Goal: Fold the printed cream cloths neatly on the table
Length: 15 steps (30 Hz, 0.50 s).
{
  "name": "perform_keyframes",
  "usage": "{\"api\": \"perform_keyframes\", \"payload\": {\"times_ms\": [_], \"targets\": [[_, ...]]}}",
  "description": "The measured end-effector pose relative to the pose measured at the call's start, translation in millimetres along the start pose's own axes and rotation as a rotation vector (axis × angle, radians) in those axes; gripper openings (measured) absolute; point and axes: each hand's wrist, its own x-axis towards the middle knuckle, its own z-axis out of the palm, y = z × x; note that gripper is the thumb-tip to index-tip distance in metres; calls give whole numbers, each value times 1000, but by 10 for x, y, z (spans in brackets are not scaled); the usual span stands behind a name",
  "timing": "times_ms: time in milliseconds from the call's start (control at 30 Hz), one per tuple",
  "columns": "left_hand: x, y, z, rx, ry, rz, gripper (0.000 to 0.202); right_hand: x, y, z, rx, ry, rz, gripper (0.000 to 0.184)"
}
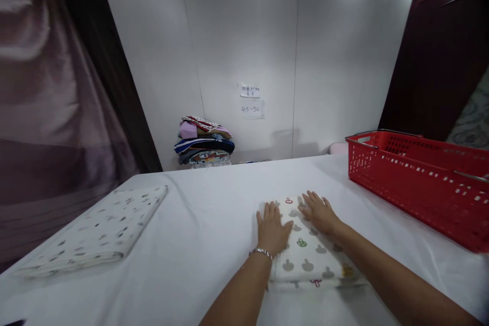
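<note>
A white cloth printed with grey, red and green mushroom shapes lies folded flat in front of me. My left hand rests palm down on its left edge, fingers spread, a silver bracelet at the wrist. On the far right part of the same cloth lies my right hand, flat with fingers stretched out. Both hands press on the fabric without gripping it. The near corner at the right is partly hidden by my right forearm.
Another folded white cloth with small dark prints lies at the left of the white table. A red plastic basket stands at the right. A stack of folded clothes sits by the wall beyond the table's far edge.
</note>
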Motion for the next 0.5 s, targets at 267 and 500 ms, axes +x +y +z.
{"api": "perform_keyframes", "payload": {"times_ms": [267,500], "targets": [[-10,-44,48,-25,20,10,74,185,126,192,27,-26,-39,67],[-7,-4,2,-7,-8,2,74,182,114,165,22,-20,-31,65]]}}
